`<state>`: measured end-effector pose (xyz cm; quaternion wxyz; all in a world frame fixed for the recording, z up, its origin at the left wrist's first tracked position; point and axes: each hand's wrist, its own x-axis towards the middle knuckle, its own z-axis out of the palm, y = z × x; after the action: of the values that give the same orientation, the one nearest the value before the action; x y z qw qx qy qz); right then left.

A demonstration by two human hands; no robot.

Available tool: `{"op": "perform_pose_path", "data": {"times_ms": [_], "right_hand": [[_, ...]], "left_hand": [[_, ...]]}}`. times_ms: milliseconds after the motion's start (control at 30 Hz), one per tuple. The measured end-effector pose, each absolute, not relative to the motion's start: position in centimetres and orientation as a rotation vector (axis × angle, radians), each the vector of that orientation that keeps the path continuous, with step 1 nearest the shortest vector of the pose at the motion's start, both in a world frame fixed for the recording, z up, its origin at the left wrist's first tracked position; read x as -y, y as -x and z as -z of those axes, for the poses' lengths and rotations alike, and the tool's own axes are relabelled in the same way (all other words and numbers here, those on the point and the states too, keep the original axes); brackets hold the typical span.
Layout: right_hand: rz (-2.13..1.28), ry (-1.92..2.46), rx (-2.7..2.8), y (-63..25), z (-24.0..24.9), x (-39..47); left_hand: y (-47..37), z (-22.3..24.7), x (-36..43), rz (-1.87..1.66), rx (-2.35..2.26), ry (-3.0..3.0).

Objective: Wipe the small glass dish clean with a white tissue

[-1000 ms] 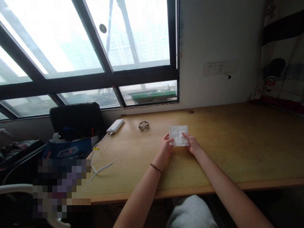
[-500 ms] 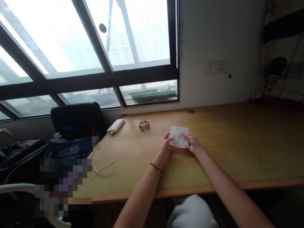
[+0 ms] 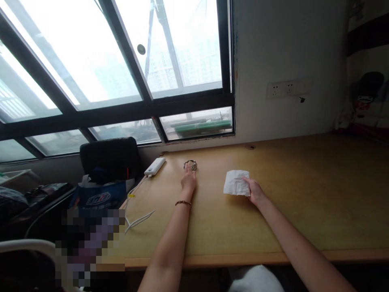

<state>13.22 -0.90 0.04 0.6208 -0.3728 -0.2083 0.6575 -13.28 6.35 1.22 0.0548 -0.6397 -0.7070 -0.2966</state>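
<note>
My right hand [image 3: 255, 190] pinches the right edge of a white, creased square of tissue [image 3: 235, 182], thumb on top, holding it above the wooden desk. Farther left, my left hand [image 3: 189, 181] reaches out with its fingers stretched toward a shiny metal bangle [image 3: 194, 165] lying on the desk. The fingertips overlap the near side of the bangle; whether they touch it I cannot tell. A thin dark bracelet [image 3: 183, 203] circles my left wrist.
A white power bank [image 3: 154, 166] with a white cable [image 3: 139, 219] lies at the desk's left edge. Beyond that edge stand a black chair [image 3: 109, 158] and a blue bag [image 3: 99, 196]. The window [image 3: 188, 97] and the wall socket [image 3: 288, 88] are behind the desk [image 3: 304, 194].
My left hand has let go of the tissue and moved left and forward to the bangle. My right hand still holds the tissue. The view has shifted slightly.
</note>
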Motion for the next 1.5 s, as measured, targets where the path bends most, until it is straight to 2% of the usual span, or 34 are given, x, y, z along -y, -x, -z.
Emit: {"op": "perform_pose_path", "data": {"times_ms": [133, 433, 600, 767, 900, 1067, 1233, 1367, 1500], "right_hand": [[-1.528, 0.854, 0.493, -13.1, 0.1, 0.8], [-1.512, 0.851, 0.443, -12.9, 0.4, 0.2], [-1.502, 0.720, 0.384, -13.2, -0.1, 0.3], [-1.634, 0.571, 0.539, -13.0, -1.1, 1.1], [-1.541, 0.594, 0.689, -12.3, -1.5, 2.0], [-1.352, 0.700, 0.775, -11.7, -1.0, 1.9], [-1.113, 0.846, 0.937, -12.2, -0.2, 1.2], [-0.976, 1.040, 1.123, -12.7, -0.4, 1.5], [-0.933, 1.047, 1.111, -12.6, -1.1, 2.1]], "left_hand": [[14.3, -0.5, -8.3, 0.777, 2.107, 2.022], [13.9, -0.9, -6.9, 0.939, 1.971, 2.052], [9.5, -2.1, -3.9, 1.023, 1.646, 2.183], [3.3, -1.2, -0.2, 0.900, 1.236, 2.471], [1.2, -0.7, 1.5, 0.891, 0.987, 2.672], [1.2, -0.8, 2.4, 1.373, 1.079, 2.734], [0.4, -0.7, 2.8, 2.333, 1.643, 2.617], [0.5, -0.9, 2.4, 2.640, 1.902, 2.926], [1.0, -0.9, 2.1, 3.066, 1.976, 2.734]]}}
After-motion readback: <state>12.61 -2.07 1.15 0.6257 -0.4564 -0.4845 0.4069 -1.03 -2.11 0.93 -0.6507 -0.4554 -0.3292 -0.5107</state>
